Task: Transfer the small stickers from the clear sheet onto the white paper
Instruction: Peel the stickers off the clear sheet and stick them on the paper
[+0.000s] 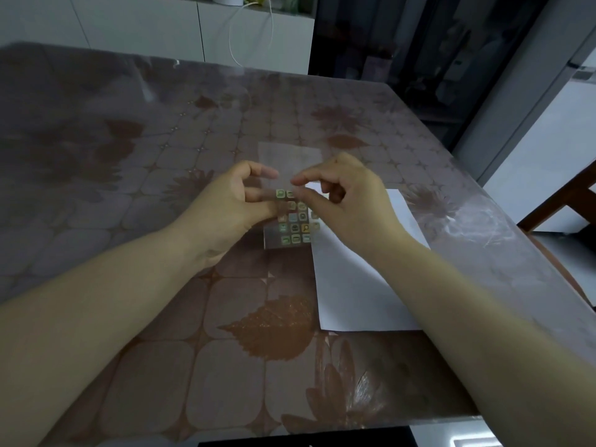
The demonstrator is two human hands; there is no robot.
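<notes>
A clear sheet (290,162) with several small green and teal square stickers (294,228) on its lower half is held above the table. My left hand (233,204) grips the sheet's left side, thumb in front and fingers behind. My right hand (348,201) pinches at the sheet's upper right stickers with thumb and forefinger. The white paper (354,285) lies flat on the table under and behind my right hand, its upper part hidden by that hand.
The table (129,175) wears a brown leaf-patterned cloth under clear plastic. A wooden chair (561,201) stands at its right edge. White cabinets (161,30) with a hanging white cable (232,37) stand behind.
</notes>
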